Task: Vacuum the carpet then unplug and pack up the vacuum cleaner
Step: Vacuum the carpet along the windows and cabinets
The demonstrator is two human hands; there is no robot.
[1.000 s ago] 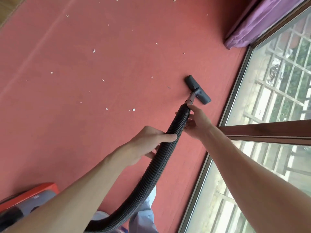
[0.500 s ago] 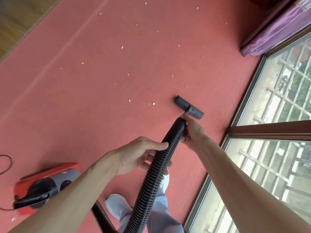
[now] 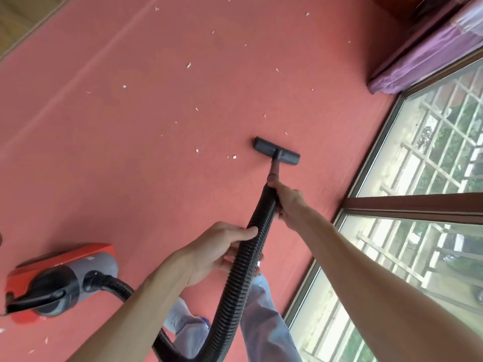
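While both arms reach forward, left hand (image 3: 222, 246) and right hand (image 3: 290, 202) grip the ribbed black hose (image 3: 234, 296); the dark flat floor head (image 3: 277, 151) has slid farther ahead over red carpet (image 3: 130, 152).

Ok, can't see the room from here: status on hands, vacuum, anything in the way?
Left hand grips hose mid-length, right hand near its front end. Floor head flat on carpet. Only white scraps ahead.
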